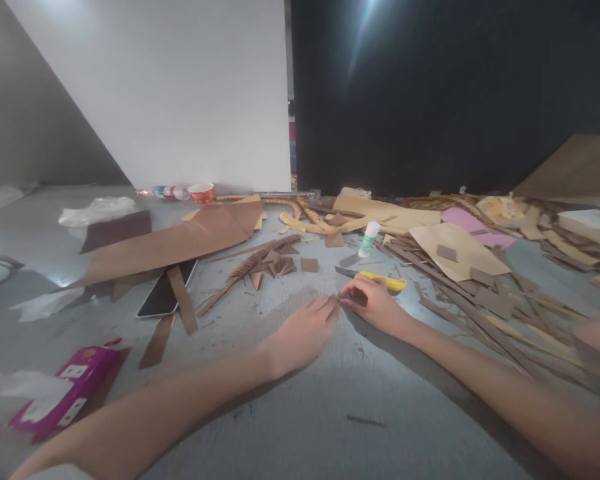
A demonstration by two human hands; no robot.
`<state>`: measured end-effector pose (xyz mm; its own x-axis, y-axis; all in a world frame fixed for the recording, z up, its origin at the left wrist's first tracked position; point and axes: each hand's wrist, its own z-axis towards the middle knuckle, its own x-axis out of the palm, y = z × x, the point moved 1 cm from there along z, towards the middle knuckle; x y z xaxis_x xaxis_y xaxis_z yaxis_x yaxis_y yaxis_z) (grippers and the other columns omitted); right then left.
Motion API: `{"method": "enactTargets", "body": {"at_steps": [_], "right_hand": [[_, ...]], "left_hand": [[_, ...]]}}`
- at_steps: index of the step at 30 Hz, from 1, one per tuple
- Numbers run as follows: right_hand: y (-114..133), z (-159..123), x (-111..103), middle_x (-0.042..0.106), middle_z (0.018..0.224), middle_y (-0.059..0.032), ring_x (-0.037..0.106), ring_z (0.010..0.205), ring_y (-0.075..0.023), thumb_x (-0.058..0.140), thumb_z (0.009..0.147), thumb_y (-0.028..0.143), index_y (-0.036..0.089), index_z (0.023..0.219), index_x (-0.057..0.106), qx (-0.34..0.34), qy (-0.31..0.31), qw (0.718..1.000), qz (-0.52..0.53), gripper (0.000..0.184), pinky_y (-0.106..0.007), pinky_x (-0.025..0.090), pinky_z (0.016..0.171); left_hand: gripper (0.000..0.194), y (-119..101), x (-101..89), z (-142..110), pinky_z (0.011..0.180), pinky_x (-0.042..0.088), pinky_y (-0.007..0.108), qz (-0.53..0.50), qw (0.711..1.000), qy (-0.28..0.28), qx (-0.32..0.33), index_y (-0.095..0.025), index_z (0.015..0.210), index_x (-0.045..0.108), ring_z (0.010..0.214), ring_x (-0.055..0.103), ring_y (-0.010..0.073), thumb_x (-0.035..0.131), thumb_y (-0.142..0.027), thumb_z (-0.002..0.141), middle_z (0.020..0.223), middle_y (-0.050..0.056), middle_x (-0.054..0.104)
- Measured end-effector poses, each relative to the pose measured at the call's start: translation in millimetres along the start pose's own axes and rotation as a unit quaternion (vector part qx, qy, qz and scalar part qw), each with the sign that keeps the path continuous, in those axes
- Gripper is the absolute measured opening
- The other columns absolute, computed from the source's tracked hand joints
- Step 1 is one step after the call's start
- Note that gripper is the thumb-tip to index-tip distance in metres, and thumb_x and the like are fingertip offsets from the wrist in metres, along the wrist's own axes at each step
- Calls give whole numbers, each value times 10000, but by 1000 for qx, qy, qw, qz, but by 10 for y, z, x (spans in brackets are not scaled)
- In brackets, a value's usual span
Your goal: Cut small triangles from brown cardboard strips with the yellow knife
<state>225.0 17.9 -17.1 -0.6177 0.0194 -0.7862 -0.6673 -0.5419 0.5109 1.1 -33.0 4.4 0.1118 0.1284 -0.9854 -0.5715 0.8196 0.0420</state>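
Near the middle of the grey table (300,420), the left hand (303,333) lies palm down, fingers close together, its tips just beside those of the right hand (373,305), whose thumb and forefinger curl toward each other. A small brown scrap (339,297) seems to sit between them, but blur keeps me from telling whether either hand grips it. Just behind the right hand lies a yellow cutter (394,283); beyond, a glue stick (369,240) stands. Further left, a brown square (309,265) lies near folded pieces (279,264).

Paper scraps (499,303) and glue (369,240) suggest a craft workshop.
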Motion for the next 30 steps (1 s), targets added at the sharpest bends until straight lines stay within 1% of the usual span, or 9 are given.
{"method": "enactTargets", "body": {"at_steps": [4, 6, 9, 12, 16, 20, 25, 27, 30], "right_hand": [[123, -72, -67, 666, 794, -25, 599, 777, -197, 441, 1144, 368, 234, 949, 740, -102, 7, 995, -17, 381, -396, 346, 841], [169, -104, -78, 646, 737, -19, 581, 756, -193, 400, 1155, 332, 225, 913, 736, -149, 27, 988, -43, 427, -398, 330, 837], [200, -119, -78, 629, 694, -13, 557, 727, -185, 410, 1147, 300, 207, 875, 728, -188, 40, 978, -80, 429, -403, 304, 829], [211, -107, -79, 635, 689, -17, 546, 707, -175, 417, 1143, 293, 190, 844, 729, -205, 42, 972, -105, 445, -400, 288, 816], [221, -101, -73, 647, 678, -16, 544, 691, -173, 430, 1138, 279, 183, 938, 763, -209, 35, 969, -130, 400, -398, 285, 818], [215, -115, -45, 646, 664, -25, 538, 673, -170, 420, 1136, 262, 189, 831, 743, -207, 34, 965, -156, 449, -404, 285, 817], [273, -150, 2, 700, 751, -59, 582, 750, -196, 408, 1135, 254, 167, 1006, 774, -239, 29, 957, -163, 398, -411, 304, 831], [322, -162, 19, 709, 766, -62, 596, 773, -200, 411, 1132, 250, 169, 1013, 773, -248, 37, 956, -151, 390, -412, 309, 843], [365, -163, 26, 697, 728, -47, 594, 756, -193, 431, 1128, 241, 174, 964, 769, -232, 40, 962, -140, 381, -409, 308, 856]], "left_hand": [[530, -18, 8, -21, 1232, 427, 423, 10, 1000, -6, -4, 13, 1443, 512, 1440, 542, 307, 406, -10, 924, 1458, 246, 610], [541, -13, 28, -25, 1205, 459, 412, 2, 1000, -9, -13, -8, 1460, 501, 1429, 552, 293, 400, -6, 928, 1449, 228, 619], [556, 0, 63, -28, 1137, 519, 404, -15, 999, -15, -34, -59, 1455, 509, 1385, 579, 279, 406, 4, 913, 1426, 192, 629], [522, -7, 73, -30, 1114, 529, 423, -12, 999, -17, -44, -74, 1393, 565, 1329, 596, 288, 417, 8, 900, 1360, 176, 649], [413, -45, 48, -41, 1087, 530, 473, -6, 996, -11, -84, -61, 1274, 643, 1332, 564, 339, 464, -32, 903, 1265, 204, 671], [343, -106, 31, -50, 1052, 531, 492, 24, 991, 4, -129, -64, 1163, 700, 1311, 563, 361, 498, -45, 887, 1213, 214, 677], [413, -179, 44, -50, 1063, 522, 463, 67, 990, -7, -122, -65, 1246, 698, 1330, 560, 340, 485, -42, 893, 1300, 203, 667], [424, -192, 55, -48, 1093, 507, 471, 83, 989, -12, -121, -52, 1259, 699, 1343, 559, 344, 477, -37, 898, 1302, 209, 669], [433, -195, 66, -47, 1107, 503, 469, 103, 988, -8, -118, -15, 1275, 695, 1343, 571, 352, 481, -32, 899, 1286, 225, 678]]}}
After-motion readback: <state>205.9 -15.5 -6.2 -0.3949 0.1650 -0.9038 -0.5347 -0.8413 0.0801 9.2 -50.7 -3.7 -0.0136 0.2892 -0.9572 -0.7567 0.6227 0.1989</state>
